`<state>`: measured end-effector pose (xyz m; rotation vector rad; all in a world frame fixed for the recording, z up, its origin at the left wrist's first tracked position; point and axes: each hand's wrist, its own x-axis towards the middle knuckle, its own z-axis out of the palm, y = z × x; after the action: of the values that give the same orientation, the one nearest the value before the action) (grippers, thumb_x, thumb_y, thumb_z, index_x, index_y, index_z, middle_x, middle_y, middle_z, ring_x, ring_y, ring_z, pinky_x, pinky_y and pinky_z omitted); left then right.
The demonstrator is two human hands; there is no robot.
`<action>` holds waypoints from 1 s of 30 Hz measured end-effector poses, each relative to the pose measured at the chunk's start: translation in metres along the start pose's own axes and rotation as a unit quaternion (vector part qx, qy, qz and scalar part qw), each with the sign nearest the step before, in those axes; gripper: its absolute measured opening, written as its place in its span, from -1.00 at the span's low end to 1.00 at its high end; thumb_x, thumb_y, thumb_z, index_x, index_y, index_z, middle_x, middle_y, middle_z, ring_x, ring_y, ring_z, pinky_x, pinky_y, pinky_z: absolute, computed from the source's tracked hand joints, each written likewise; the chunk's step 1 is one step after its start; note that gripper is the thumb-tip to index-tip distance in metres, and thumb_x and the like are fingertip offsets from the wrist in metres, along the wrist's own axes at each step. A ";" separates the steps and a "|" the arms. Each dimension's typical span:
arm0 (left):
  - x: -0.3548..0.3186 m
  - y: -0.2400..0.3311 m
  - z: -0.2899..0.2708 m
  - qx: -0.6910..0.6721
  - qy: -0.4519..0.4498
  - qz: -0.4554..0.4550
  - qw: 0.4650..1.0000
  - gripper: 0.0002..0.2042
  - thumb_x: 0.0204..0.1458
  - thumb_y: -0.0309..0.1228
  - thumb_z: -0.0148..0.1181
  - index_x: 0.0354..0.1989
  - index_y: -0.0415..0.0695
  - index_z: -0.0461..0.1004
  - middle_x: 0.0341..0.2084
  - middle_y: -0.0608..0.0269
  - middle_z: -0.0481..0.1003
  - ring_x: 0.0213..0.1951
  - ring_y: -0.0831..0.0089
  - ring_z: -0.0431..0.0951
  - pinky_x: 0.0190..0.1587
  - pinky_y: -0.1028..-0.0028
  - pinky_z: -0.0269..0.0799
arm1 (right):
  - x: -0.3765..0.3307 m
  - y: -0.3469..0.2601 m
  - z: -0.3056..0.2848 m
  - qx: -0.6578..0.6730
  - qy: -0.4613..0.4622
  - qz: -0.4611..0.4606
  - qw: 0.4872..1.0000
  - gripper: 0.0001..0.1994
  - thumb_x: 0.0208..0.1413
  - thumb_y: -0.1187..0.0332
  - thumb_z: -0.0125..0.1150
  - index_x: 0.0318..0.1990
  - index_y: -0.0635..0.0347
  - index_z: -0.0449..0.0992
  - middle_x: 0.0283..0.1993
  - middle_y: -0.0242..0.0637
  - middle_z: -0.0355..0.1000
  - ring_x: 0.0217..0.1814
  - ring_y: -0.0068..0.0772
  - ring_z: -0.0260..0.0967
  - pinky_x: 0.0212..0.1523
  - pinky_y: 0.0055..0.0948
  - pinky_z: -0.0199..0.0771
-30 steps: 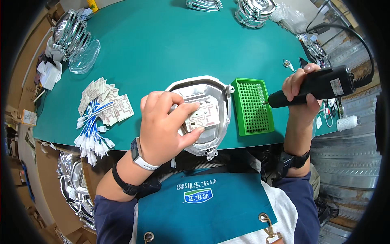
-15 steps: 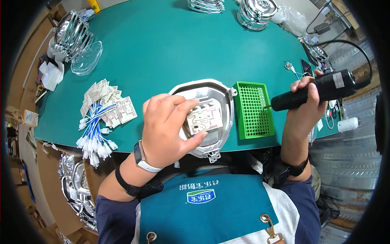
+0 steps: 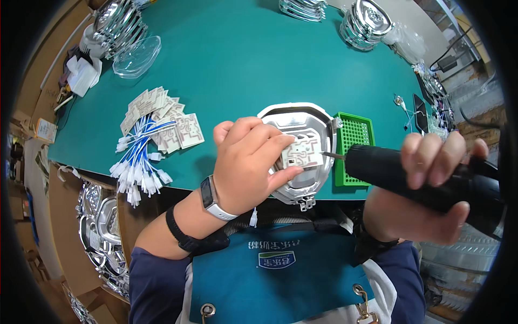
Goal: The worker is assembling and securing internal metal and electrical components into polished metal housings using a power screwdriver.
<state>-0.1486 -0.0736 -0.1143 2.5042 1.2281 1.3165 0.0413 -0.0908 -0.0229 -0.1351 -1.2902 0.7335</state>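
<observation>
A pale square circuit board (image 3: 303, 153) with brownish tracks lies inside a silvery lamp housing (image 3: 292, 110) at the table's front edge. My left hand (image 3: 251, 159) is closed on the board's left side, fingers along its top and thumb at its lower edge. In my right hand (image 3: 431, 178) is a black electric screwdriver (image 3: 377, 164), held almost level and slightly blurred. Its thin bit points left, with the tip over the board's right edge; whether a screw sits on the tip is too small to tell. Partly behind the tool stands a green perforated tray (image 3: 354, 131).
Left of the housing lies a fan of similar boards (image 3: 189, 130) with blue and white wires ending in white connectors (image 3: 141, 178). Shiny housings are stacked (image 3: 364, 24) at the far right and far left. A clear plastic cover (image 3: 137, 56) lies at the left.
My right hand has brought the screwdriver from above the green tray leftward to the circuit board. My left hand keeps its hold on the board. The whole view has shifted a little.
</observation>
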 end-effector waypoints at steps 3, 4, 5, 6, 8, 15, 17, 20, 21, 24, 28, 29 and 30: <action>0.002 0.001 0.002 -0.027 -0.005 0.003 1.000 -0.58 -0.45 -0.23 0.44 -0.30 -0.02 0.53 -0.35 0.41 0.49 -0.21 0.33 0.39 -0.10 0.29 0.10 | -0.003 0.009 0.005 0.000 -0.066 0.025 0.997 -0.38 -0.04 0.07 0.14 0.10 0.25 0.12 -0.40 -0.37 0.15 -0.50 -0.53 0.16 -0.37 -0.46 0.14; 0.001 0.002 0.002 -0.027 -0.003 0.001 1.000 -0.58 -0.45 -0.23 0.44 -0.30 -0.02 0.53 -0.35 0.41 0.49 -0.21 0.33 0.39 -0.10 0.29 0.10 | -0.004 0.011 0.005 -0.015 -0.068 0.020 0.997 -0.37 -0.03 0.06 0.14 0.11 0.23 0.10 -0.40 -0.36 0.16 -0.50 -0.53 0.17 -0.37 -0.46 0.15; 0.001 0.002 0.001 -0.024 -0.005 0.003 1.000 -0.57 -0.44 -0.21 0.44 -0.29 -0.02 0.53 -0.35 0.41 0.49 -0.21 0.33 0.39 -0.10 0.28 0.10 | -0.005 0.014 0.005 -0.029 -0.069 0.014 0.997 -0.36 -0.03 0.05 0.14 0.12 0.21 0.08 -0.40 -0.35 0.16 -0.50 -0.52 0.18 -0.36 -0.46 0.16; 0.001 0.002 0.001 -0.021 -0.008 0.006 1.000 -0.57 -0.44 -0.20 0.43 -0.28 -0.01 0.53 -0.36 0.41 0.48 -0.21 0.34 0.39 -0.10 0.28 0.10 | -0.006 0.015 0.006 -0.028 -0.071 0.014 0.997 -0.36 -0.03 0.05 0.14 0.12 0.21 0.08 -0.40 -0.35 0.16 -0.50 -0.52 0.18 -0.36 -0.46 0.16; 0.000 0.001 0.000 -0.018 -0.008 0.005 1.000 -0.56 -0.44 -0.19 0.43 -0.27 -0.01 0.52 -0.36 0.41 0.48 -0.21 0.34 0.38 -0.10 0.27 0.10 | -0.007 0.016 0.008 -0.033 -0.058 0.034 0.997 -0.36 -0.03 0.04 0.14 0.11 0.19 0.07 -0.40 -0.35 0.17 -0.50 -0.51 0.19 -0.36 -0.46 0.17; 0.000 -0.002 0.005 -0.025 0.021 0.012 0.999 -0.61 -0.36 -0.14 0.40 -0.31 -0.02 0.53 -0.40 0.42 0.48 -0.25 0.36 0.40 -0.14 0.29 0.11 | -0.006 0.024 0.008 -0.072 -0.078 0.053 0.993 -0.39 -0.02 0.07 0.15 0.11 0.17 0.09 -0.39 -0.34 0.21 -0.49 -0.50 0.22 -0.36 -0.46 0.18; 0.000 -0.002 0.006 -0.026 0.029 0.014 0.999 -0.62 -0.34 -0.13 0.39 -0.32 -0.02 0.53 -0.41 0.42 0.48 -0.26 0.36 0.40 -0.15 0.29 0.11 | -0.003 0.028 0.006 -0.042 -0.123 0.055 0.990 -0.42 -0.02 0.09 0.19 0.09 0.16 0.13 -0.39 -0.32 0.24 -0.50 -0.49 0.22 -0.40 -0.47 0.21; 0.000 -0.001 0.007 -0.025 0.040 0.018 0.999 -0.61 -0.38 -0.16 0.41 -0.33 -0.02 0.52 -0.42 0.42 0.47 -0.27 0.36 0.41 -0.16 0.29 0.11 | 0.001 0.037 0.009 -0.032 -0.171 0.054 0.983 -0.44 -0.02 0.11 0.22 0.07 0.15 0.17 -0.40 -0.30 0.26 -0.53 -0.49 0.22 -0.46 -0.49 0.24; 0.000 -0.001 0.007 -0.026 0.039 0.016 0.999 -0.61 -0.41 -0.18 0.42 -0.33 -0.02 0.51 -0.43 0.43 0.47 -0.27 0.37 0.41 -0.17 0.29 0.11 | 0.000 0.035 0.016 -0.060 -0.129 0.080 0.987 -0.44 -0.02 0.10 0.25 0.06 0.14 0.19 -0.42 -0.30 0.26 -0.54 -0.50 0.22 -0.52 -0.52 0.24; 0.001 0.000 0.003 -0.022 0.037 0.018 0.999 -0.58 -0.47 -0.23 0.45 -0.34 -0.02 0.50 -0.43 0.43 0.46 -0.27 0.37 0.42 -0.19 0.29 0.11 | 0.003 0.035 0.020 -0.093 -0.104 0.122 0.983 -0.43 -0.02 0.10 0.26 0.06 0.16 0.19 -0.44 -0.30 0.25 -0.54 -0.52 0.21 -0.51 -0.54 0.24; 0.004 0.005 0.002 -0.010 0.025 0.026 0.999 -0.56 -0.49 -0.27 0.46 -0.32 -0.02 0.49 -0.42 0.43 0.46 -0.26 0.38 0.42 -0.19 0.30 0.10 | 0.001 0.033 0.029 -0.105 -0.023 0.129 0.986 -0.40 0.00 0.10 0.28 0.08 0.23 0.17 -0.46 -0.32 0.23 -0.54 -0.52 0.20 -0.51 -0.55 0.23; 0.003 0.005 0.002 -0.008 0.026 0.034 0.999 -0.56 -0.49 -0.27 0.46 -0.32 -0.02 0.49 -0.42 0.43 0.46 -0.26 0.38 0.42 -0.19 0.30 0.10 | 0.002 0.033 0.025 -0.101 -0.041 0.134 0.985 -0.38 0.01 0.12 0.28 0.11 0.24 0.15 -0.43 -0.32 0.24 -0.53 -0.51 0.20 -0.48 -0.51 0.24; 0.002 0.005 0.001 0.006 0.018 0.031 0.999 -0.57 -0.47 -0.26 0.45 -0.32 -0.02 0.48 -0.41 0.43 0.46 -0.25 0.38 0.41 -0.18 0.29 0.09 | 0.003 0.029 0.022 -0.101 -0.039 0.125 0.986 -0.38 0.01 0.12 0.28 0.11 0.24 0.15 -0.43 -0.32 0.24 -0.53 -0.51 0.20 -0.48 -0.51 0.24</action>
<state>-0.1439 -0.0753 -0.1116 2.5586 1.1779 1.3765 0.0099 -0.0731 -0.0280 -0.4427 -1.4368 0.8269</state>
